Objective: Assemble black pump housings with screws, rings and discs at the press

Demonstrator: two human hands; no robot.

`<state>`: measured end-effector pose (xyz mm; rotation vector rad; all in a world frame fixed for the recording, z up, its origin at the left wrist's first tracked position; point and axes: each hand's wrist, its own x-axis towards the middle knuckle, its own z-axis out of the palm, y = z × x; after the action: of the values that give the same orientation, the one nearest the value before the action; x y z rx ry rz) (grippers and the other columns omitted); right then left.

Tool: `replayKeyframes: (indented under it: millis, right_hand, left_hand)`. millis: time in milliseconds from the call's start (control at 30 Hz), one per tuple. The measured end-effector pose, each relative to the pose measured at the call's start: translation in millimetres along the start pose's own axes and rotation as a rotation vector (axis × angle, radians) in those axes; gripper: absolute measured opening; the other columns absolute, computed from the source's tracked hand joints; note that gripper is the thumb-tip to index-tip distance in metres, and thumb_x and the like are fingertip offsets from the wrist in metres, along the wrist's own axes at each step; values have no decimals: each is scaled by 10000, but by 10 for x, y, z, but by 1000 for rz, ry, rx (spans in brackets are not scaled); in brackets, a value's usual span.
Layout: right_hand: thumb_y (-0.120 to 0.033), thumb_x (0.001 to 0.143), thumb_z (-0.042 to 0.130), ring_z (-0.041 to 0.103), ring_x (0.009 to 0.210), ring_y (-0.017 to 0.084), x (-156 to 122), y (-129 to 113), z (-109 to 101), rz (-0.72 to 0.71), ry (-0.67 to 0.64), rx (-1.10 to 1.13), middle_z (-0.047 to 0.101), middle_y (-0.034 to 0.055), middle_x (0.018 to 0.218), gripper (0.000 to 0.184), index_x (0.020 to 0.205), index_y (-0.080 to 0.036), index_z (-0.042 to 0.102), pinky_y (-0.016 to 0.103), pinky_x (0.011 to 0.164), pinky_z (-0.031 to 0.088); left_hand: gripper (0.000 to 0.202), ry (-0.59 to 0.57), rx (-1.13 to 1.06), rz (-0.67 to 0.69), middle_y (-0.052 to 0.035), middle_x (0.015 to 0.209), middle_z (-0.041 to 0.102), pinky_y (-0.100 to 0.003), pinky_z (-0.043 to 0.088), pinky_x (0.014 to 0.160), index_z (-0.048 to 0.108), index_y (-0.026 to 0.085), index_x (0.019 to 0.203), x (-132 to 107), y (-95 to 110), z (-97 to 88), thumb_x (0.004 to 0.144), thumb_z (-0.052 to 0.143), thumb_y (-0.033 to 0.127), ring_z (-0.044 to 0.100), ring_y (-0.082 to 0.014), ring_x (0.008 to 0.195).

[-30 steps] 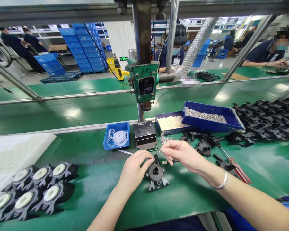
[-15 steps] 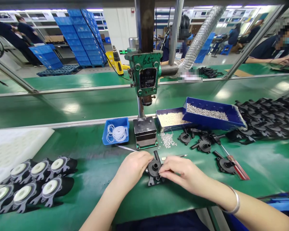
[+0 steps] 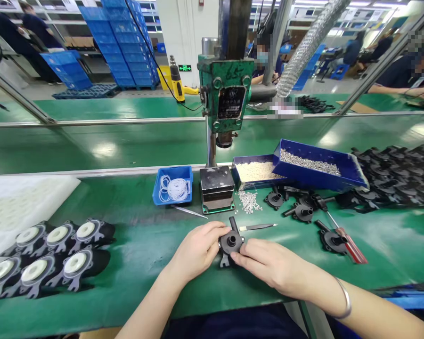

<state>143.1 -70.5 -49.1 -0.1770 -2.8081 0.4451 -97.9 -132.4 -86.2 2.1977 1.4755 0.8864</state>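
A black plastic pump housing (image 3: 229, 245) with a round cover, a central spout and a side pipe pointing away sits low over the green bench in front of me. My left hand (image 3: 199, 247) grips its left side, fingers closed. My right hand (image 3: 273, 263) is closed on its right and lower right edge, with the thumb near the front. The fingers hide much of the housing's sides. Just beyond lie tweezers (image 3: 258, 227), and a second slim metal tool (image 3: 189, 211) rests farther left.
A green press (image 3: 226, 94) stands over its metal block (image 3: 217, 181). Around it are a blue bin of white rings (image 3: 156, 188), loose small rings (image 3: 249, 201), a blue bin of screws (image 3: 346, 179), black covers (image 3: 302, 212) and a screwdriver (image 3: 353, 247). Motor bodies (image 3: 79, 263) stand at left.
My right fingers have shifted from a pinch at the cover's right edge to a fuller grip on the housing's right side. The camera view has shifted slightly.
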Motion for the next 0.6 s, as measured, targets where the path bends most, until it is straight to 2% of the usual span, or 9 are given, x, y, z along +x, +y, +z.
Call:
replayKeyframes:
  millis: [100, 167, 233, 267, 300, 400, 433, 500, 600]
  right_hand:
    - [-100, 981, 481, 672, 911, 216, -18, 129, -221, -40, 51, -86, 711, 86, 1049, 458, 1427, -200, 502, 329, 812, 590]
    - [-101, 969, 528, 678, 903, 199, -6, 372, -482, 62, 293, -152, 717, 76, 1035, 419, 1376, -200, 545, 320, 810, 586]
    - [-142, 956, 586, 682, 891, 194, 7, 740, -810, 272, 584, -300, 724, 58, 1001, 280, 1219, -214, 646, 336, 836, 576]
    - [-172, 959, 591, 681, 888, 197, 6, 947, -980, 386, 665, -386, 724, 62, 979, 199, 1133, -207, 681, 344, 847, 568]
    - [-195, 961, 587, 681, 871, 204, -3, 1148, -1141, 470, 690, -458, 722, 71, 939, 147, 1055, -191, 701, 353, 839, 566]
    - [-228, 925, 627, 673, 907, 266, -43, 1537, -1429, 639, 534, -588, 709, 132, 958, 159, 1029, -129, 694, 422, 843, 560]
    - [-239, 922, 629, 664, 939, 280, -45, 1549, -1428, 646, 502, -599, 698, 150, 994, 195, 1063, -115, 681, 441, 861, 552]
    - [-257, 945, 599, 651, 944, 260, -28, 1374, -1275, 591, 512, -537, 679, 142, 1026, 233, 1131, -124, 646, 428, 870, 546]
    - [-232, 979, 545, 640, 882, 189, -15, 781, -815, 404, 484, -241, 673, 82, 998, 211, 1174, -178, 605, 347, 824, 555]
  left_hand:
    - [445, 1, 4, 7, -79, 1296, 651, -335, 532, 992, 583, 208, 1279, -1, -33, 24, 899, 418, 47, 630, -183, 1175]
    - [435, 4, 7, 13, -78, 1293, 651, -320, 538, 973, 577, 214, 1283, -4, -53, 40, 916, 402, 58, 637, -178, 1160]
    - [427, 13, 12, 23, -77, 1292, 650, -306, 534, 975, 568, 223, 1293, -15, -74, 54, 934, 391, 73, 636, -173, 1159]
    - [423, 18, 14, 28, -77, 1295, 647, -305, 526, 990, 560, 227, 1302, -23, -85, 59, 942, 392, 82, 630, -173, 1170]
    - [417, 23, 15, 33, -77, 1300, 643, -308, 515, 1011, 551, 230, 1311, -33, -96, 61, 948, 399, 93, 621, -175, 1186]
    - [408, 11, -2, 47, -88, 1341, 620, -325, 486, 1063, 509, 229, 1354, -70, -117, 54, 961, 437, 145, 586, -192, 1247]
    - [414, 1, -16, 52, -95, 1357, 610, -330, 479, 1075, 493, 225, 1368, -84, -117, 53, 962, 445, 159, 574, -198, 1266]
    - [427, -8, -52, 54, -106, 1380, 595, -338, 474, 1086, 466, 216, 1390, -111, -108, 61, 965, 446, 174, 560, -205, 1288]
    - [419, 9, -122, 32, -105, 1368, 607, -337, 485, 1078, 454, 218, 1390, -129, -80, 117, 975, 421, 171, 561, -199, 1290]
